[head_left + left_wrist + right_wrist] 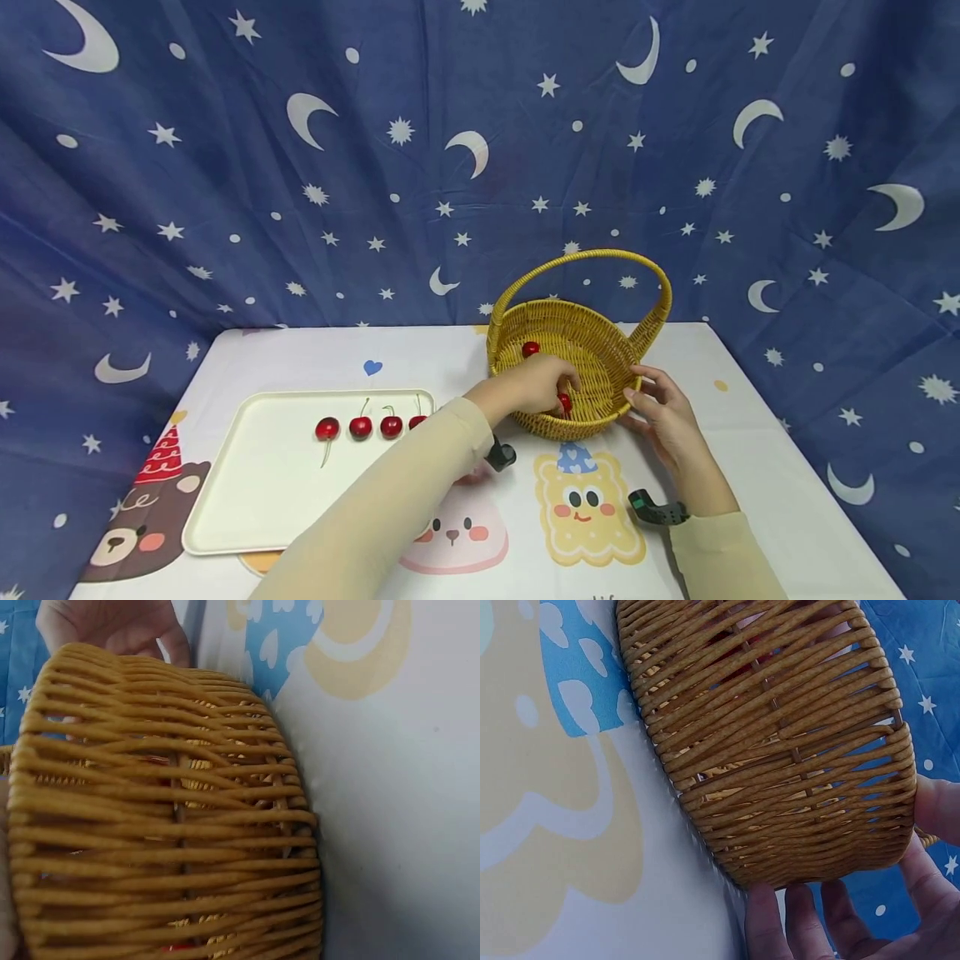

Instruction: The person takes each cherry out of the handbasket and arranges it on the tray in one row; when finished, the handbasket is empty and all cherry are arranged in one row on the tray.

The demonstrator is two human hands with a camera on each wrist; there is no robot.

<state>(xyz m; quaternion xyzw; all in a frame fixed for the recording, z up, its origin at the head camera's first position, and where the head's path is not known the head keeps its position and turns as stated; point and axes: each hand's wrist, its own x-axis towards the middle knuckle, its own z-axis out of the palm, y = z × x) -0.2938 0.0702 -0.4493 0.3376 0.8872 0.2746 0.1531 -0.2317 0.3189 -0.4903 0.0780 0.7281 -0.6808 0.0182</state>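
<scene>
Though half-hidden, cherry [566,403] in left hand [536,386]

The basket [558,429] is golden, the cherries [361,428] red, tray [258,475] cream, and curtain [525,179] blue with white stars.

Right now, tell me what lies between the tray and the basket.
In the head view, the left forearm crosses the gap; beyond, bare tablecloth reaches the basket.
</scene>
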